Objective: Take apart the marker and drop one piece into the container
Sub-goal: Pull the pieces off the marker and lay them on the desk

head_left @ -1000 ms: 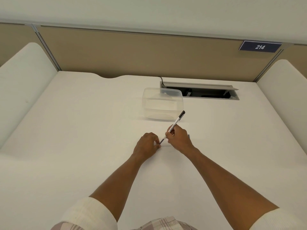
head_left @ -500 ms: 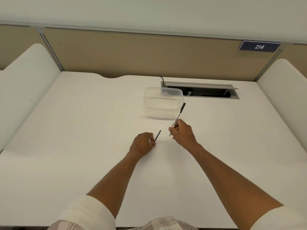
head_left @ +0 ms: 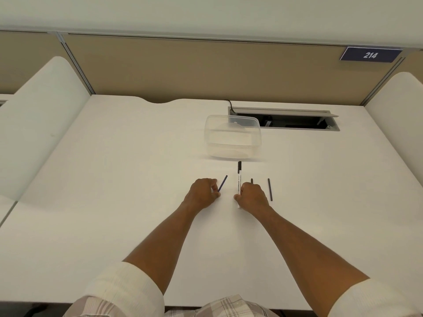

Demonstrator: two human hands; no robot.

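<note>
White counter [head_left: 114, 202] in a partitioned booth: left hand [head_left: 202, 194] pinches a thin dark rod [head_left: 222, 183] pulled clear, right hand [head_left: 253, 195] grips the marker [head_left: 239, 179] upright-ish, both just near of the empty clear container [head_left: 232, 139], probably staged for the drop.

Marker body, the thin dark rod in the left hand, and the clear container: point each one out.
Marker body [head_left: 239, 179]: head view, on the white barrel above the right hand.
Thin dark rod [head_left: 223, 183]: head view, mid-length, above the left hand's fingers.
Clear container [head_left: 232, 147]: head view, on its near wall.
</note>
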